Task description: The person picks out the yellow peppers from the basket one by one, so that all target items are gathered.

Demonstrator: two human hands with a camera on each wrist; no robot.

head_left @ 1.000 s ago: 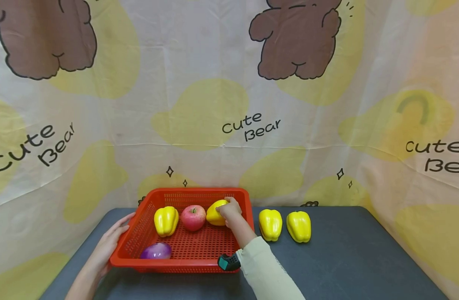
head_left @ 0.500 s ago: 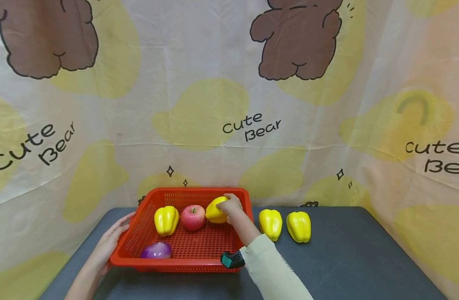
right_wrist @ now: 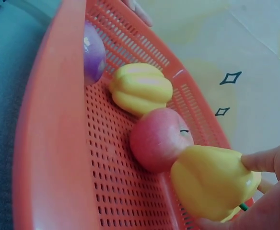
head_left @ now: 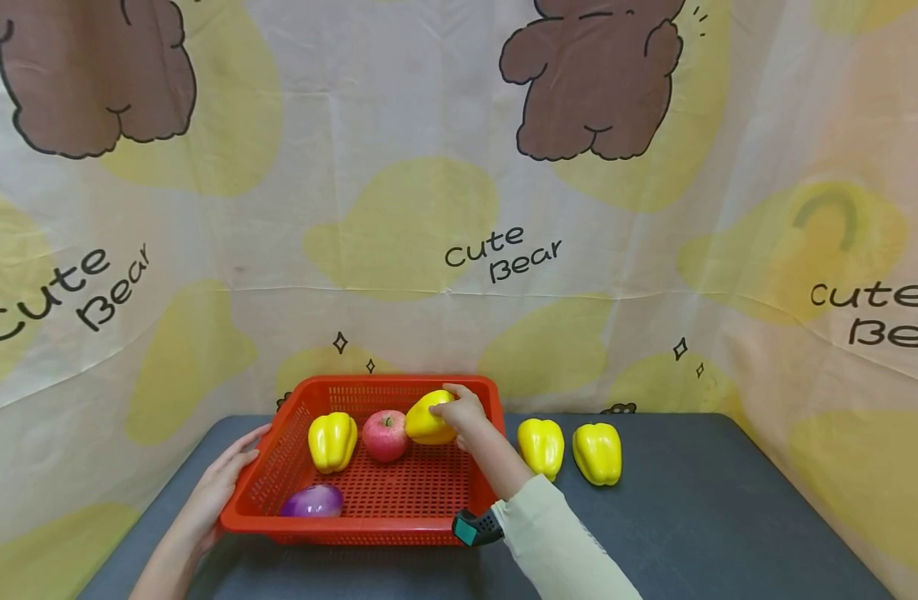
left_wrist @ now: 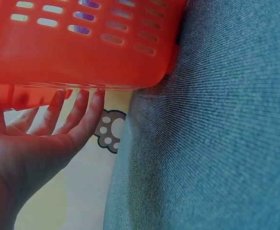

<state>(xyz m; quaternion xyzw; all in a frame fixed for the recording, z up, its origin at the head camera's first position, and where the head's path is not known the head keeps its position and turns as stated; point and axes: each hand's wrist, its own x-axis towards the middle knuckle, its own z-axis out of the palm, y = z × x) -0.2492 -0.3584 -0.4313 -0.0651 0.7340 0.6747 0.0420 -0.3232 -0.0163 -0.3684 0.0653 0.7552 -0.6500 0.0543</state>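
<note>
My right hand [head_left: 468, 415] grips a yellow bell pepper [head_left: 429, 418] at the right back of the red plastic basket [head_left: 384, 525]. In the right wrist view, thumb and fingers hold that pepper around its green-stemmed end, and its other end overlaps the red apple [right_wrist: 160, 140]. Another yellow bell pepper [head_left: 332, 442] lies in the basket left of the apple. A smooth, rounded purple vegetable [head_left: 313, 502] sits in the front left corner, partly hidden by the rim. My left hand [head_left: 217, 485] rests along the basket's left side, with extended fingertips at its wall in the left wrist view.
Two more yellow bell peppers [head_left: 541, 448] stand on the dark grey table [head_left: 691, 517] just right of the basket. Behind the table hangs a cloth [head_left: 399, 333] printed with bears. A black and teal wrist device [head_left: 477, 528] overlaps the basket's front rim.
The held bell pepper has risen slightly and shifted left, now overlapping the apple. My right forearm has swung to the right. The left hand and basket stay where they were.
</note>
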